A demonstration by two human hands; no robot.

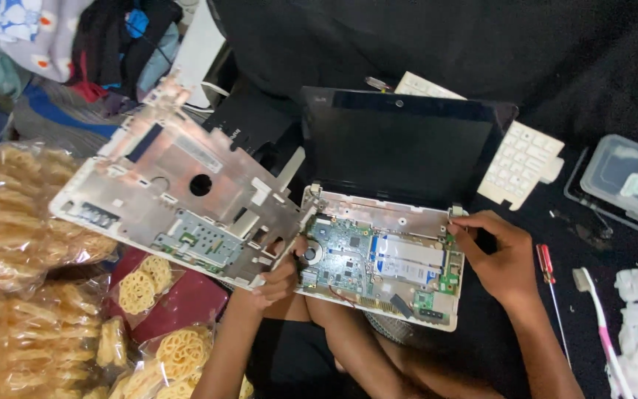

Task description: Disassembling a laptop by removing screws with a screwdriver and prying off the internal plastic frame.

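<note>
Partly hidden, the keyboard (522, 159) at upper right lies behind the laptop screen (400, 148), so only its right portion and a top corner show. The clear plastic box (625, 181) at the right edge is cut off by the frame, and its contents are too blurred to make out. Bags of ring-shaped snacks (16, 244) fill the left side and run out of the bottom left corner.

The opened laptop base (382, 262) sits at center frame, its green circuit board (345, 251) and a small fan exposed. The left hand (275, 281) is closed on the lower right edge of the white top cover (179, 199), which is lifted clear and tilted toward the upper left of the frame, its underside facing the camera. That hand sits just beside the base's left edge. The right hand (500, 258) rests at the base's upper right corner near the hinge, fingers curled and touching the edge; whether it grips anything there cannot be told.

A red-handled screwdriver (551, 295) and a pink toothbrush (599, 325) lie just right of the right wrist.
</note>
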